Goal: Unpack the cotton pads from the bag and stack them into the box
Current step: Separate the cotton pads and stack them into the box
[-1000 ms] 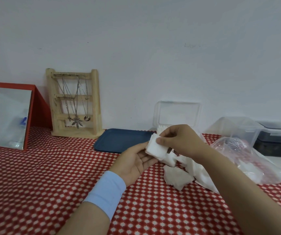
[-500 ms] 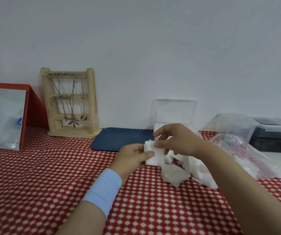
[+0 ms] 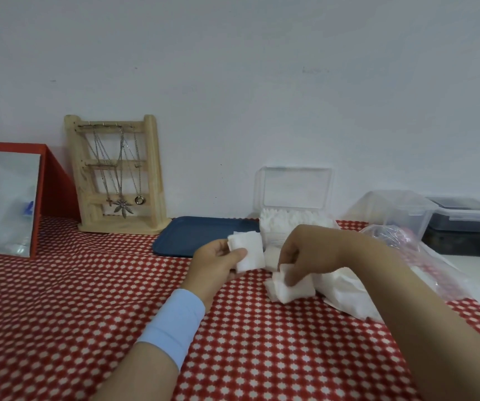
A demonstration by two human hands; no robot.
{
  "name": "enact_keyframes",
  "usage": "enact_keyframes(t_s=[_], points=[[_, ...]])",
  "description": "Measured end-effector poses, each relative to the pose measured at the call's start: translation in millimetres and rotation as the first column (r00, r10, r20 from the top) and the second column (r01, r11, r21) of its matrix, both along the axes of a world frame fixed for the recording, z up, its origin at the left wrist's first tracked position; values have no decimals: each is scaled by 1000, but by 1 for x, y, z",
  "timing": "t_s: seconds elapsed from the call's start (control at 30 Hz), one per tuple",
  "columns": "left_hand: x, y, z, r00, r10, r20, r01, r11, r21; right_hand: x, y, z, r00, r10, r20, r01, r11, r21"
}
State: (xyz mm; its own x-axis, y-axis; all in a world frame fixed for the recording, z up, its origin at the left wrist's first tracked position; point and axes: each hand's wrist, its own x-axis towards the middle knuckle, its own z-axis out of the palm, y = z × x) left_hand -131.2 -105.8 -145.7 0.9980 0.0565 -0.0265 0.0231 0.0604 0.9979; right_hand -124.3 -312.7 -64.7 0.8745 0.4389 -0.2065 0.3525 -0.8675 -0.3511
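My left hand (image 3: 218, 263) holds a small stack of white square cotton pads (image 3: 249, 250) upright, thumb across its front. My right hand (image 3: 308, 253) reaches down and pinches the top of a loose pile of cotton pads (image 3: 289, 289) lying on the red checked cloth. Behind both hands stands the clear plastic box (image 3: 273, 233) with its lid (image 3: 295, 188) raised against the wall; white pads show inside it. The crumpled clear bag (image 3: 401, 244) with pink print lies to the right, partly behind my right forearm.
A dark blue tray (image 3: 201, 235) lies left of the box. A wooden jewellery stand (image 3: 117, 175) and a red-framed mirror (image 3: 7, 198) stand at the back left. Clear and dark lidded containers (image 3: 447, 215) sit at the back right. White wrapping (image 3: 346, 287) lies under my right arm.
My hands have separated: the left keeps the stack and moved slightly left, while the right dropped from that stack to the pile of pads on the cloth.
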Motion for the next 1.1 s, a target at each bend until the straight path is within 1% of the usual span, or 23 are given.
enact_keyframes(t_s=[0.07,0.13,0.17,0.23,0.3,0.37,0.43,0.53,0.63,0.7,0.8,0.97,1.1], points=[[0,0,1,1000,17,7,-17,1000,-5,0,-1,4,1000,-25,15,21,975,220],[-1,0,1,1000,25,12,-24,999,-29,0,1,5,998,-53,-31,61,878,474],[-2,-1,1,1000,19,15,-18,999,-48,1,3,4,996,-69,-52,86,823,561],[-3,-2,2,1000,-6,11,7,995,-98,2,6,1,989,-110,-96,146,739,658],[-5,-4,4,999,-36,-15,33,984,-177,3,11,-5,977,-157,-143,212,676,706],[-6,-5,7,995,-90,-40,77,964,-256,5,16,-10,964,-215,-159,262,636,726],[-8,-6,8,991,-130,-45,112,951,-287,5,20,-14,951,-269,-150,291,622,727],[-9,-7,8,991,-126,-51,104,943,-316,7,20,-16,934,-326,-144,320,592,739],[-9,-6,7,993,-102,-57,76,933,-353,8,23,-14,926,-340,-162,336,553,762],[-9,-7,9,991,-126,-48,98,920,-381,7,28,-15,929,-330,-166,330,541,774],[-12,-9,13,986,-162,-40,133,908,-398,5,34,-20,920,-368,-133,334,563,756],[-12,-8,17,984,-173,-52,134,893,-429,4,37,-18,891,-454,-12,337,643,688],[-12,-8,15,991,-129,-40,108,932,-346,5,41,-18,886,-459,59,308,679,666]])
